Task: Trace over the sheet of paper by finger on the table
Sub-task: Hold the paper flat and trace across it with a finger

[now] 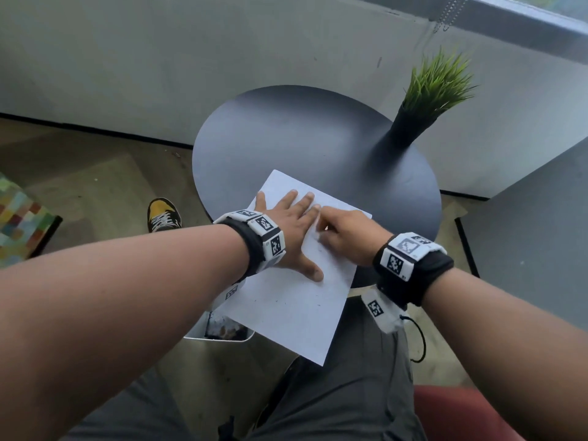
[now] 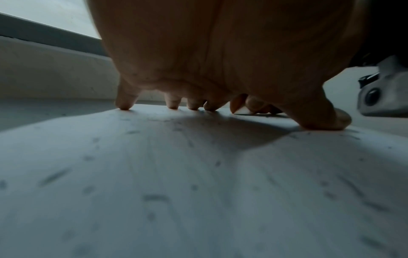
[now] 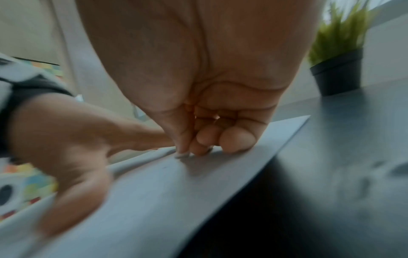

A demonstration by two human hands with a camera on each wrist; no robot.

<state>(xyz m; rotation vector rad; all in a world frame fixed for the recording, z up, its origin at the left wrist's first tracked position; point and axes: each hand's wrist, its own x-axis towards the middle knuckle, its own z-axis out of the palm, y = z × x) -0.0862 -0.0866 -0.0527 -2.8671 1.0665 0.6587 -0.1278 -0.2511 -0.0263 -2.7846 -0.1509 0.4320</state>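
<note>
A white sheet of paper (image 1: 286, 310) lies on the round dark table (image 1: 302, 138), with its near part hanging over the table's front edge. My left hand (image 1: 288, 229) lies on the sheet's far half with fingers spread and straight. In the left wrist view its fingertips (image 2: 124, 104) press on the paper (image 2: 198, 174). My right hand (image 1: 346, 237) is just to its right. Its fingers are curled in, and the tips touch the paper (image 3: 176, 192) beside the left hand (image 3: 66, 139). It holds nothing.
A green plant in a black pot (image 1: 426, 97) stands at the table's back right. Under the table's near edge sits a white bin (image 1: 219, 332). A yellow and black shoe (image 1: 164, 214) is on the floor to the left. A grey wall runs behind.
</note>
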